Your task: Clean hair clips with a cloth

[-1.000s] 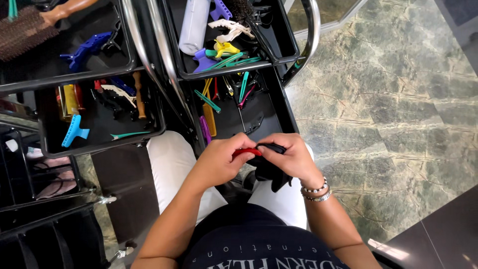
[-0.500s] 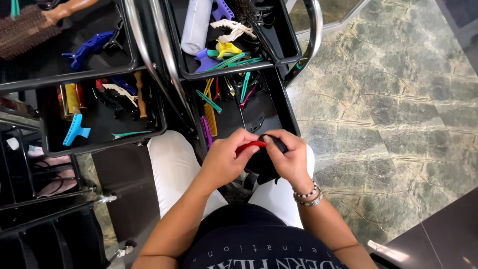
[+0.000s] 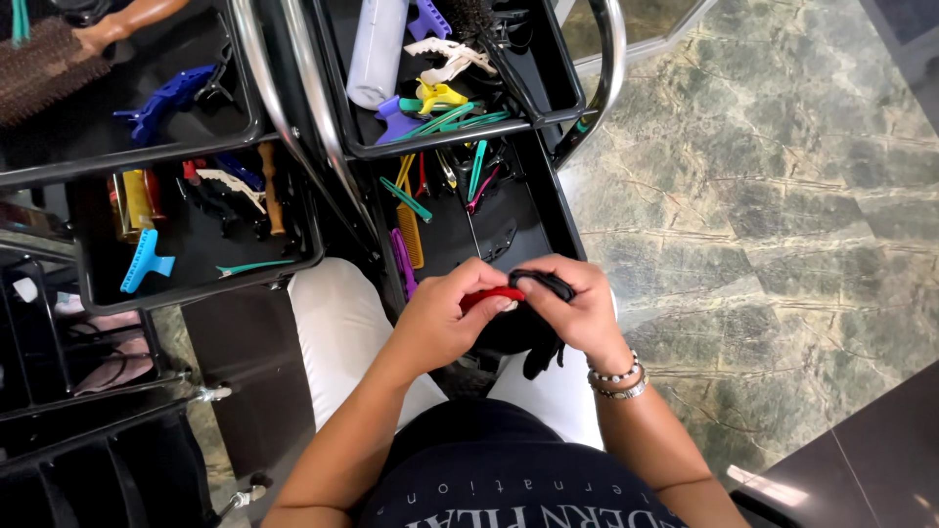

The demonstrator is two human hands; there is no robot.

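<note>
My left hand (image 3: 440,318) pinches a small red hair clip (image 3: 492,293) between thumb and fingers. My right hand (image 3: 577,308) meets it from the right and grips a bundle of black clips (image 3: 544,337) that hangs down below the palm over my lap. Both hands touch at the red clip, just in front of the lower tray of a black salon trolley (image 3: 562,210). Beaded bracelets (image 3: 616,381) sit on my right wrist.
The trolley's trays hold several coloured clips, combs (image 3: 411,235), a white spray bottle (image 3: 377,49) and a blue claw clip (image 3: 147,262). A round brush (image 3: 59,54) lies top left. Green marble floor (image 3: 763,215) spreads to the right. A dark surface (image 3: 861,460) fills the lower right corner.
Both hands have drifted slightly up and stayed together. The red clip has turned between my left fingers, and the right hand has closed more over the black clips.
</note>
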